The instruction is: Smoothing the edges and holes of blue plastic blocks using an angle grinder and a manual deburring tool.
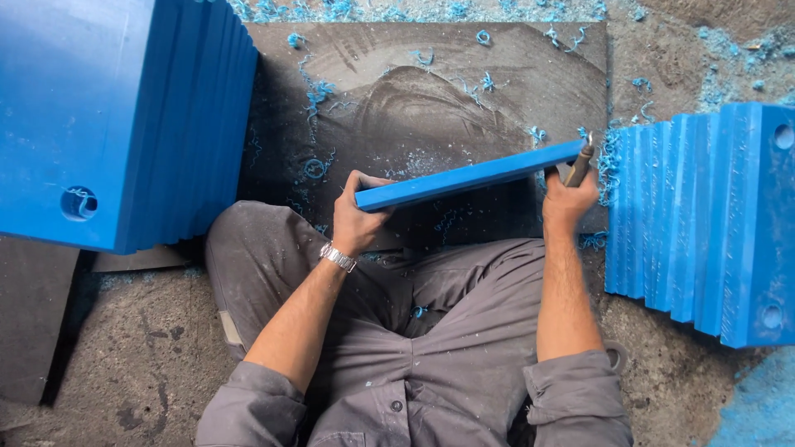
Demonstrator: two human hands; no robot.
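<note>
From the head camera, the left hand [358, 217] has its fingers closed around the near end of a blue plastic board [472, 175], held on edge above a dark mat [431, 91] on the floor. The right hand [567, 199] grips a small tool [580, 165], perhaps a scraper, against the board's far end. Stacks of blue boards stand left [116, 116] and right [712, 223], with blue shavings [315, 91] scattered.

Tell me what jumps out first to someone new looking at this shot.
The bright blue plastic: a tall stack of slabs at upper left and a fanned row of slabs at right. At centre a blue slab is held on edge, the left hand gripping its near end while the right hand sets a scraping tool at its far end. Blue shavings litter the dark mat.
</note>
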